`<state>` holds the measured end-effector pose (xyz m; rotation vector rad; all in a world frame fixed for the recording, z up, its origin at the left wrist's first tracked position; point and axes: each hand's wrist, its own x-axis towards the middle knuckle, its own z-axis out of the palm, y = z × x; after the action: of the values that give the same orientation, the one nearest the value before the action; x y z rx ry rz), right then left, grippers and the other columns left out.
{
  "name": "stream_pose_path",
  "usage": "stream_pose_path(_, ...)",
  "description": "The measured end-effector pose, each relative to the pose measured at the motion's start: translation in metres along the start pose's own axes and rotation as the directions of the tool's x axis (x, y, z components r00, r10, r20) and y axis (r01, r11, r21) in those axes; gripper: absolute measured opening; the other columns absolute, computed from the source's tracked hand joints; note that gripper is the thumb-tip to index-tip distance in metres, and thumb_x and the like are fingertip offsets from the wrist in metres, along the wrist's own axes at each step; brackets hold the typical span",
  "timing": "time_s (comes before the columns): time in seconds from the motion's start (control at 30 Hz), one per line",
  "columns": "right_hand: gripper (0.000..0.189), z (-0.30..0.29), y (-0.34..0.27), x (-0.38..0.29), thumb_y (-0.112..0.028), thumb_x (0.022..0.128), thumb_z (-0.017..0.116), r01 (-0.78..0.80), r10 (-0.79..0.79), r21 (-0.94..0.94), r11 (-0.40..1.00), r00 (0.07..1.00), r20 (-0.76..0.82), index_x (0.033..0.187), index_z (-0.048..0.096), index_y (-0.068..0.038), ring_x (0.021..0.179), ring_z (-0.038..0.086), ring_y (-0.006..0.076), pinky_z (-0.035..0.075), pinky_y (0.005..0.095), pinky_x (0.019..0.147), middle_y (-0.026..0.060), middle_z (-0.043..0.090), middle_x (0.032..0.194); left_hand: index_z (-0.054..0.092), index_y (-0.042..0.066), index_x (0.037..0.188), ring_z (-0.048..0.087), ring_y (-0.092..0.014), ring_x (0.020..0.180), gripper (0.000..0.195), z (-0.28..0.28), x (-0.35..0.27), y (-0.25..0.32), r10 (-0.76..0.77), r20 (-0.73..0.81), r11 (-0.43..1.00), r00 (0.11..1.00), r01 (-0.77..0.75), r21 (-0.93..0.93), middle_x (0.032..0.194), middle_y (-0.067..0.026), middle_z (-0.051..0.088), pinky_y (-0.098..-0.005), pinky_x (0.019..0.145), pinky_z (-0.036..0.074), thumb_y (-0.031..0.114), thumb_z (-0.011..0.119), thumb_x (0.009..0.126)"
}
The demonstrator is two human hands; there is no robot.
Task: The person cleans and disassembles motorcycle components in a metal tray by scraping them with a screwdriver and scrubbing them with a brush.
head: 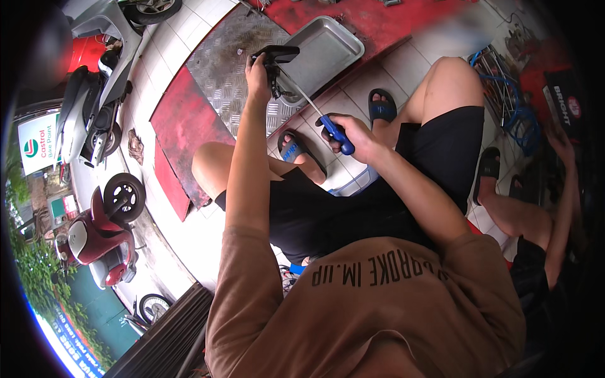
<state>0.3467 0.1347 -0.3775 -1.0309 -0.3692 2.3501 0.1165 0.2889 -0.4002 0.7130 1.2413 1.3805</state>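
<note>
My left hand [258,79] grips a black part [283,53], perhaps from a motorbike, with a flat plate at its top and smaller pieces below. It is held up over the edge between a metal tray [326,61] and the diamond-plate steel [222,61]. In my right hand [358,139] is a screwdriver [336,134] with a blue handle and a long thin shaft. The shaft slants up and left to the black part; I cannot tell exactly where its tip sits.
The tray rests on a red platform [302,14]. To the right are blue hoses [522,127], several tools, and another person's hand [561,144] and leg. A grey scooter [90,99] and a red scooter [101,231] stand to the left.
</note>
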Motion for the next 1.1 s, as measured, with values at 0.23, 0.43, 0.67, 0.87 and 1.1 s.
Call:
stream_pose_path(0.23, 0.018, 0.004, -0.004, -0.003, -0.026, 0.096, 0.047, 0.046, -0.047, -0.043, 0.998, 0.999, -0.017, 0.094, 0.053, -0.009, 0.056, 0.050, 0.0108, 0.041, 0.0257, 0.050, 0.0037, 0.056, 0.076, 0.052, 0.005, 0.097, 0.057, -0.017, 0.059, 0.006, -0.004, 0.001, -0.009, -0.054, 0.027, 0.998, 0.998, 0.054, -0.013, 0.078, -0.0071, 0.059, -0.0303, 0.049, 0.048, 0.009, 0.049, 0.093)
stream_pose_path(0.43, 0.017, 0.009, -0.005, -0.006, -0.026, 0.094, 0.048, 0.050, -0.049, -0.095, 0.994, 0.999, 0.005, 0.092, 0.052, -0.010, 0.054, 0.048, 0.0095, 0.039, 0.0245, 0.049, 0.0021, 0.054, 0.074, 0.057, 0.003, 0.102, 0.061, -0.021, 0.067, 0.015, -0.026, 0.015, -0.012, -0.148, 0.035, 0.989, 0.988, 0.148, 0.011, 0.080, -0.0082, 0.062, -0.0333, 0.060, 0.053, 0.013, 0.053, 0.091)
stream_pose_path(0.67, 0.021, 0.013, -0.013, -0.010, -0.022, 0.089, 0.054, 0.199, -0.252, -0.338, 0.920, 0.960, -0.120, 0.080, 0.058, -0.003, 0.048, 0.052, 0.0119, 0.041, 0.0262, 0.043, 0.0041, 0.054, 0.065, 0.052, 0.000, 0.099, 0.059, -0.020, 0.065, 0.015, -0.020, 0.006, -0.015, 0.148, 0.156, 0.978, 0.977, -0.168, 0.126, 0.082, -0.0102, 0.060, -0.0314, 0.057, 0.051, 0.000, 0.055, 0.084)
stream_pose_path(0.87, 0.026, 0.009, -0.027, -0.009, -0.025, 0.088, 0.059, 0.329, -0.523, -0.619, 0.713, 0.838, -0.158, 0.081, 0.059, 0.000, 0.044, 0.055, 0.0129, 0.043, 0.0289, 0.042, 0.0043, 0.054, 0.055, 0.053, 0.000, 0.100, 0.059, -0.019, 0.065, 0.015, -0.021, 0.008, -0.012, -0.090, 0.017, 0.993, 0.996, 0.091, -0.077, 0.085, -0.0096, 0.060, -0.0322, 0.057, 0.051, 0.001, 0.056, 0.086)
stream_pose_path(1.1, 0.019, 0.005, -0.077, 0.067, -0.021, 0.084, 0.065, 0.221, -0.603, -0.725, 0.652, 0.730, -0.320, 0.087, 0.060, -0.003, 0.052, 0.058, 0.0124, 0.046, 0.0284, 0.046, 0.0041, 0.058, 0.062, 0.055, -0.003, 0.100, 0.055, -0.017, 0.068, 0.012, -0.018, -0.002, -0.009, -0.279, 0.217, 0.959, 0.936, 0.285, 0.003, 0.086, -0.0084, 0.059, -0.0337, 0.065, 0.049, 0.005, 0.054, 0.091)
